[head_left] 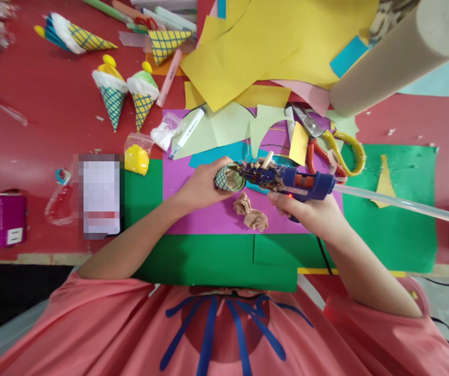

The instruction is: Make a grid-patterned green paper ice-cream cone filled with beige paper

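Observation:
My left hand (pixel 205 184) is closed around a small paper cone (pixel 222 177) with a crisscross pattern, its open mouth turned to the right. Crumpled brown paper seems to sit inside the mouth. In my right hand (pixel 306 209) is a blue hot glue gun (pixel 314 185), its stained nozzle right at the cone's rim. A long clear glue stick (pixel 389 202) sticks out of its back end. Two wads of crumpled brown paper (pixel 255 220) lie on the purple sheet (pixel 204 222) just below the nozzle.
Finished paper ice-cream cones (pixel 110 94) lie at upper left. Yellow-handled scissors (pixel 345 146) and red-handled pliers (pixel 322 156) rest behind the glue gun. A phone (pixel 101 196) lies left of a green sheet (pixel 216 261). A thick cardboard roll (pixel 397 57) stands at upper right, by yellow paper (pixel 256 52).

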`<state>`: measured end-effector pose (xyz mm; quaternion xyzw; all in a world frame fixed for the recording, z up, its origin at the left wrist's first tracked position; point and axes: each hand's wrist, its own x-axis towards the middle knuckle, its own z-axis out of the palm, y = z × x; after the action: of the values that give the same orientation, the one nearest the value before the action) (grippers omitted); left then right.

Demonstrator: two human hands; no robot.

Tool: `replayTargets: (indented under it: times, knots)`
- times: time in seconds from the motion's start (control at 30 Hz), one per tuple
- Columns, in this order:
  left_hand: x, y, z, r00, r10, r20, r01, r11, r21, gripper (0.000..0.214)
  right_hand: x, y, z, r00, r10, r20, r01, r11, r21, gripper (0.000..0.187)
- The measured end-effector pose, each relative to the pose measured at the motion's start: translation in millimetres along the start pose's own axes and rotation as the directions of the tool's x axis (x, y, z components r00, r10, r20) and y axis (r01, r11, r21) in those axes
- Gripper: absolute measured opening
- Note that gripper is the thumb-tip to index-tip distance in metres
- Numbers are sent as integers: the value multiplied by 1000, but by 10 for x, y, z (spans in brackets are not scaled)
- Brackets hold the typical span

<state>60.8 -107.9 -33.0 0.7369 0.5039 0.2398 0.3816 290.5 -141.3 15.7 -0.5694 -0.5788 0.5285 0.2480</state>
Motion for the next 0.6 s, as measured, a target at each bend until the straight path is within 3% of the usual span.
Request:
replayTargets:
  times: [0.33, 0.6]
  knots:
    - [-30, -74, -43, 999, 33, -25, -25, 962, 272, 29, -58, 35, -110, 996, 87, 14, -85, 993, -79, 29]
    - [-27, -101, -74, 999, 49, 8, -48, 920, 388, 34, -95, -45, -122, 990, 93, 107, -81, 991, -109, 26]
